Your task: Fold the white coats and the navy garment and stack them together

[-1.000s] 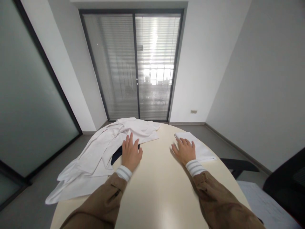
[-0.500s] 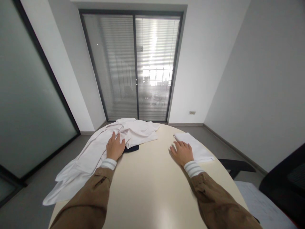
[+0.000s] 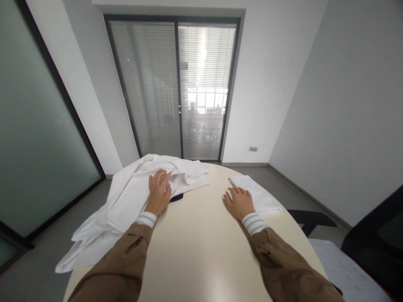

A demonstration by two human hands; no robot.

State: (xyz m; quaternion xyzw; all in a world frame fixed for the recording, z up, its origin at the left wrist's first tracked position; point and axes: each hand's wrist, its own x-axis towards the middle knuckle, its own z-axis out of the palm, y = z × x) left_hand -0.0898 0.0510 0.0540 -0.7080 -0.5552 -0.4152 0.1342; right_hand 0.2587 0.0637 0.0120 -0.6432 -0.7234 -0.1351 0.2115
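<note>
So the rumpled white cloth [image 3: 121, 205] is sprawled over the left side of the surface [image 3: 195, 243], draping past the edge. The left hand [image 3: 159, 191] is on it, fingers bent against the fabric; can't tell if it's actually gripping. Something dark [image 3: 176, 197] pokes out beside it. Over right, the right hand [image 3: 239, 202] is relaxed and released, fingers slightly curved, by the near-left edge of a folded white cloth [image 3: 264, 198].

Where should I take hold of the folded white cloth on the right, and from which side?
I'd probably pinch the folded white cloth by its left edge, coming from the left: the right grip lies at that edge, while the opposite edge runs close to the table's rim. It lies flat, so slide beneath first.
</note>
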